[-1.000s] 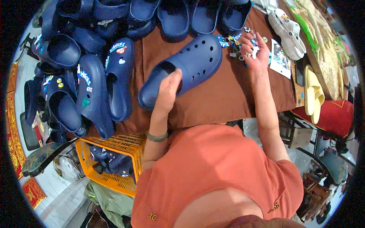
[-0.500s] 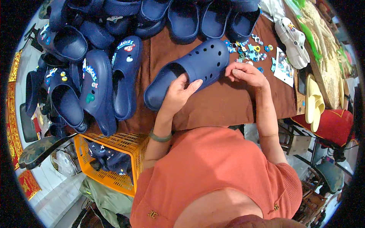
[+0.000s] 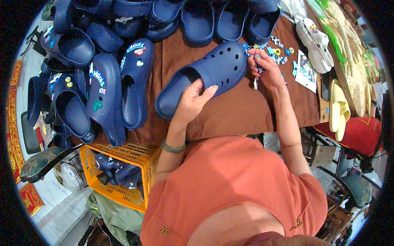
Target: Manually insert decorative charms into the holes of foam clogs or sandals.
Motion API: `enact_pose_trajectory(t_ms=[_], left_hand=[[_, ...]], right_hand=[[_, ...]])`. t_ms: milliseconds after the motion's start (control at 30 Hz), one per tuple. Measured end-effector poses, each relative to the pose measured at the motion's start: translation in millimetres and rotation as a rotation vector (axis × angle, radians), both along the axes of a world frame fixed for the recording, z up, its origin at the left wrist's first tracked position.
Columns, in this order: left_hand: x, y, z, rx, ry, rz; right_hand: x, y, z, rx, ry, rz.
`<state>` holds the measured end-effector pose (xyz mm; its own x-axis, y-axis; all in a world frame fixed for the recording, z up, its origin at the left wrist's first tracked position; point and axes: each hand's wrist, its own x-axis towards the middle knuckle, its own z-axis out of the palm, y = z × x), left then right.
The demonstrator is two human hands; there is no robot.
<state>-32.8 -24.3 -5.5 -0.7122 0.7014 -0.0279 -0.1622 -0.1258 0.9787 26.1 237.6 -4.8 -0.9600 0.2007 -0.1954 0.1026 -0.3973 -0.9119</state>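
Note:
A plain navy clog [image 3: 209,71] with holes in its upper lies slanted on the brown cloth, its toe to the upper right. My left hand [image 3: 193,100] grips it at the opening, thumb on the outer side and fingers inside. Just off the toe, my right hand [image 3: 266,69] is pinched on small shoe charms [image 3: 256,83]; a pale piece hangs below the fingers. Loose charms [image 3: 277,53] in blue, yellow and white are scattered behind that hand. To the left stand navy clogs with charms fitted, among them an upright clog [image 3: 137,84] and a tilted clog [image 3: 104,96].
More navy clogs [image 3: 198,22] line the far side. At right are a printed card [image 3: 307,74], a white clog [image 3: 315,45] and yellow slippers [image 3: 338,108]. Below the table's left front edge, an orange crate [image 3: 117,197] holds decorated navy clogs.
My right hand has moved up over the scattered charms and now has small charms in its fingers. My left hand and the clog have stayed in place.

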Motion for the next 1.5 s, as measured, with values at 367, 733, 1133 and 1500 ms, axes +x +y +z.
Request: enact_pose_trajectory(t_ms=[367,733,1133,1500], left_hand=[[3.9,-2.4,6.5,-0.276,0.159,0.117],[2.9,-4.2,7.3,-0.218,0.144,0.104],[1.0,-4.0,6.1,-0.246,0.131,0.075],[2.9,-3.3,10.5,-0.271,0.070,0.068]], right_hand=[[1.9,16.8,-1.8,0.461,0.049,0.055],[10.2,19.6,7.0,0.389,0.012,0.156],[15.7,14.1,15.4,1.470,0.050,0.385],[-1.6,-10.2,-8.1,0.772,0.266,-0.285]])
